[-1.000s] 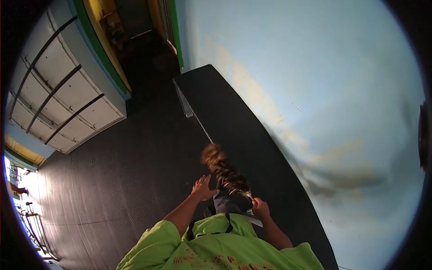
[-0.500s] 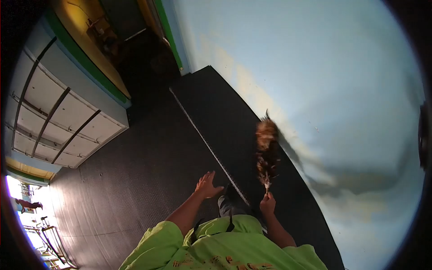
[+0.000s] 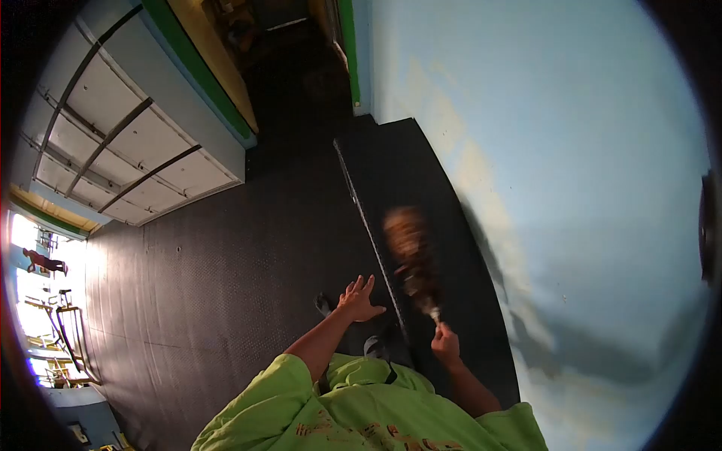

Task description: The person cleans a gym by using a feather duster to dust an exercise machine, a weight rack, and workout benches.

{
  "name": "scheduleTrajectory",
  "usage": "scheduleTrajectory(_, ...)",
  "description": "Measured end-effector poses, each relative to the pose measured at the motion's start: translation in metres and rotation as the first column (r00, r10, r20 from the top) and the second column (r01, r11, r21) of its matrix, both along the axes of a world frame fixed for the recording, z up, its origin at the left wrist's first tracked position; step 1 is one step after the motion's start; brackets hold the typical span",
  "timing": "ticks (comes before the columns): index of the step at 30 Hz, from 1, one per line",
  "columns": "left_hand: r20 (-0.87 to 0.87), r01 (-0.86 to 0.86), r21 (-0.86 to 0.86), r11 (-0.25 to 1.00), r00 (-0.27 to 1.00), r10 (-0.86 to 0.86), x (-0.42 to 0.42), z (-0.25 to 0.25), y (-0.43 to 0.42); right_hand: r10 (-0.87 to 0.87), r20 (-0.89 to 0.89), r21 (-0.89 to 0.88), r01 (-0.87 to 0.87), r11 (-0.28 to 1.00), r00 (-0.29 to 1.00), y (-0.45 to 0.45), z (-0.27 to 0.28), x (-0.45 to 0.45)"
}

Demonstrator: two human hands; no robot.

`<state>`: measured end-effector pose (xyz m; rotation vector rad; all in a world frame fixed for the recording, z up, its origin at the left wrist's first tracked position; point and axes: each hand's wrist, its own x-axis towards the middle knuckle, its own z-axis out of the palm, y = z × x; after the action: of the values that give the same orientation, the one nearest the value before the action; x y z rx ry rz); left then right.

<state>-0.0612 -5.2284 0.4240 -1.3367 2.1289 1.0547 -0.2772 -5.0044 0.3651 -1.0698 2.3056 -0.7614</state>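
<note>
A brown feather duster (image 3: pixel 412 255), blurred by motion, points forward from my right hand (image 3: pixel 445 344), whose fingers are wrapped round its handle. Its feathers are over the black raised ledge (image 3: pixel 459 293) that runs along the wall, to the right of the ledge's pale edge line. My left hand (image 3: pixel 361 301) is held out with its fingers spread and nothing in it, left of that edge line and above the dark floor. Whether the feathers touch the ledge, I cannot tell.
Dark textured floor (image 3: pixel 226 263) lies to the left. A light blue wall (image 3: pixel 587 188) with worn patches stands on the right. White panels with black straps (image 3: pixel 143 143) are at the upper left, beside a dark doorway (image 3: pixel 301 75). A distant person (image 3: pixel 45 261) is at the far left.
The duster swung right towards the wall, then back left over the ledge. My left hand stayed spread and moved slightly. The view has turned, shifting the doorway and ledge right.
</note>
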Motion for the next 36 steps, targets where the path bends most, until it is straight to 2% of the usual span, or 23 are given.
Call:
scheduleTrajectory(1, -0.003, 0.007, 0.019, 1.000, 1.000, -0.006, -0.001, -0.002, -0.005, 0.259, -0.065, -0.045, -0.263, 0.964, 0.964, -0.002, 0.006, -0.002)
scheduleTrajectory(2, -0.010, 0.013, 0.020, 1.000, 1.000, -0.013, -0.002, -0.002, -0.011, 0.253, -0.072, -0.042, -0.257, 0.966, 0.965, -0.007, 0.012, 0.000)
scheduleTrajectory(5, -0.011, 0.057, 0.063, 0.996, 0.998, -0.057, -0.002, -0.003, -0.034, 0.162, -0.087, -0.034, -0.166, 0.986, 0.983, -0.026, 0.009, 0.005)
scheduleTrajectory(6, -0.014, 0.062, 0.066, 0.996, 0.998, -0.061, -0.003, -0.008, -0.043, -0.083, -0.018, -0.015, 0.083, 0.996, 0.996, -0.029, -0.016, 0.006)
scheduleTrajectory(7, -0.019, 0.069, 0.068, 0.995, 0.998, -0.067, -0.003, -0.013, -0.052, -0.327, 0.045, 0.015, 0.326, 0.945, 0.944, -0.034, -0.031, 0.007)
scheduleTrajectory(8, -0.030, 0.093, 0.066, 0.994, 0.995, -0.091, -0.002, -0.021, -0.060, -0.349, 0.034, 0.010, 0.349, 0.937, 0.937, -0.042, -0.025, 0.011)
scheduleTrajectory(10, -0.066, 0.101, 0.069, 0.992, 0.993, -0.096, -0.002, -0.034, -0.082, -0.226, 0.171, 0.052, 0.220, 0.974, 0.959, -0.063, 0.000, 0.028)
scheduleTrajectory(11, -0.086, 0.117, 0.071, 0.991, 0.990, -0.111, -0.002, -0.032, -0.097, -0.242, 0.151, 0.051, 0.236, 0.970, 0.959, -0.073, 0.011, 0.036)
scheduleTrajectory(13, -0.092, 0.105, 0.106, 0.989, 0.991, -0.096, 0.001, -0.029, -0.128, -0.047, 0.157, 0.093, 0.033, 0.995, 0.987, -0.097, 0.024, 0.045)
scheduleTrajectory(14, -0.108, 0.097, 0.110, 0.989, 0.990, -0.085, 0.003, -0.030, -0.141, -0.038, 0.140, 0.098, 0.024, 0.995, 0.989, -0.110, 0.025, 0.045)
scheduleTrajectory(16, -0.143, 0.072, 0.045, 0.996, 0.988, -0.065, 0.013, -0.033, -0.164, -0.177, 0.041, 0.028, 0.176, 0.984, 0.983, -0.133, 0.020, 0.052)
scheduleTrajectory(17, -0.141, 0.076, 0.053, 0.996, 0.988, -0.068, 0.018, -0.028, -0.175, -0.182, 0.041, 0.036, 0.180, 0.983, 0.983, -0.142, 0.019, 0.055)
scheduleTrajectory(19, -0.094, 0.068, 0.082, 0.994, 0.994, -0.060, 0.025, -0.019, -0.200, -0.495, 0.176, 0.203, 0.460, 0.864, 0.851, -0.154, 0.014, 0.060)
scheduleTrajectory(20, -0.091, 0.091, 0.085, 0.992, 0.992, -0.083, 0.029, -0.023, -0.208, -0.515, 0.177, 0.207, 0.480, 0.852, 0.839, -0.155, 0.027, 0.067)
scheduleTrajectory(22, -0.111, 0.108, 0.052, 0.993, 0.989, -0.102, 0.037, -0.041, -0.224, -0.306, 0.138, 0.189, 0.278, 0.942, 0.942, -0.148, 0.051, 0.082)
scheduleTrajectory(23, -0.112, 0.133, 0.055, 0.990, 0.986, -0.126, 0.041, -0.047, -0.232, -0.330, 0.136, 0.191, 0.302, 0.934, 0.934, -0.140, 0.050, 0.092)
scheduleTrajectory(25, -0.122, 0.168, 0.033, 0.985, 0.979, -0.163, 0.042, -0.056, -0.242, -0.399, -0.036, 0.115, 0.401, 0.909, 0.916, -0.124, 0.050, 0.111)
scheduleTrajectory(29, -0.119, 0.223, 0.061, 0.973, 0.969, -0.215, 0.028, -0.049, -0.252, -0.587, -0.019, 0.192, 0.579, 0.792, 0.809, -0.129, 0.037, 0.131)
scheduleTrajectory(31, -0.072, 0.285, 0.070, 0.956, 0.957, -0.280, 0.018, -0.039, -0.257, -0.308, 0.086, 0.289, 0.272, 0.918, 0.948, -0.142, 0.040, 0.140)
scheduleTrajectory(32, -0.064, 0.309, 0.072, 0.948, 0.950, -0.305, 0.013, -0.042, -0.262, -0.331, 0.094, 0.291, 0.293, 0.911, 0.939, -0.152, 0.047, 0.140)
scheduleTrajectory(34, -0.121, 0.346, 0.084, 0.934, 0.934, -0.335, 0.008, -0.049, -0.271, -0.272, 0.133, 0.246, 0.234, 0.940, 0.953, -0.166, 0.065, 0.141)
scheduleTrajectory(35, -0.114, 0.370, 0.086, 0.925, 0.926, -0.360, 0.005, -0.045, -0.275, -0.298, 0.140, 0.248, 0.258, 0.934, 0.944, -0.164, 0.059, 0.145)
scheduleTrajectory(36, -0.067, 0.366, 0.056, 0.929, 0.930, -0.362, 0.001, -0.040, -0.279, -0.481, 0.127, 0.249, 0.442, 0.862, 0.867, -0.163, 0.048, 0.142)
